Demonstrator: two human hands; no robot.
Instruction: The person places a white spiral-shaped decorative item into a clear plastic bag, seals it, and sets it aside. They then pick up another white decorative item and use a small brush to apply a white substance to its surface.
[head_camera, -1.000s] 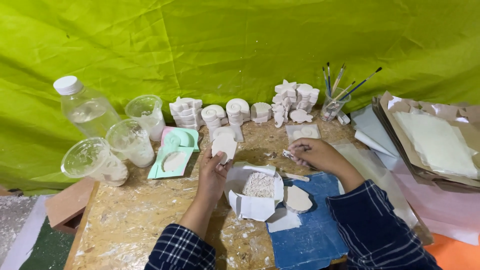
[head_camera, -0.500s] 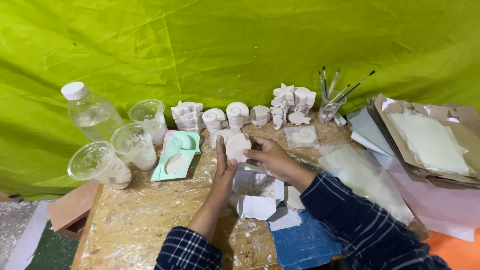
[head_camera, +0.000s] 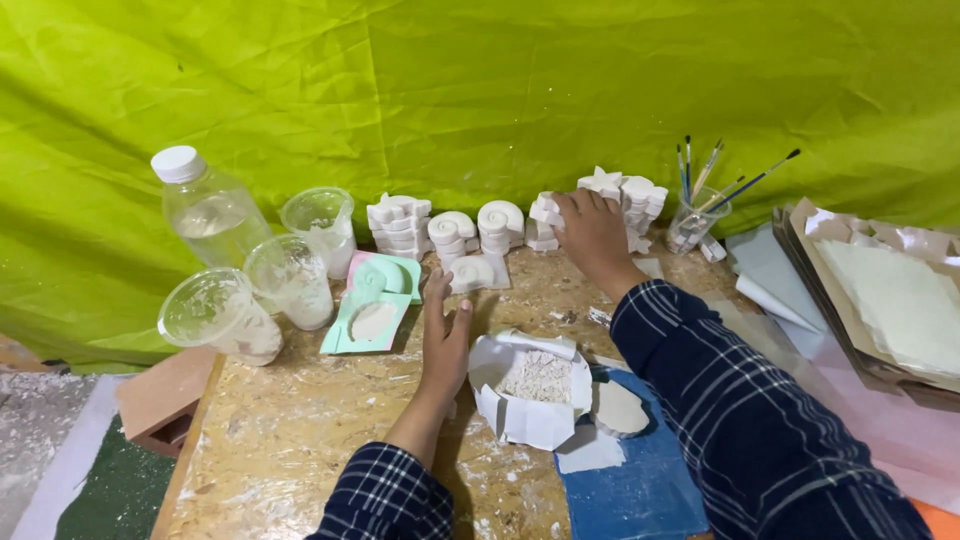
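Against the green backdrop, right hand (head_camera: 592, 232) grasps a white plaster cast (head_camera: 547, 212); left hand (head_camera: 444, 335) rests released nearby

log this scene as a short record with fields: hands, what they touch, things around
left hand: left hand flat on the chipboard table, fingers beside a white shell cast, empty
right hand: right hand reaching to the back row, resting on stacked white plaster casts
near hands: white paper packet of powder, mint green mould
left side: clear plastic bottle, three cloudy plastic cups
right side: glass of paintbrushes, cardboard tray
backdrop: green cloth
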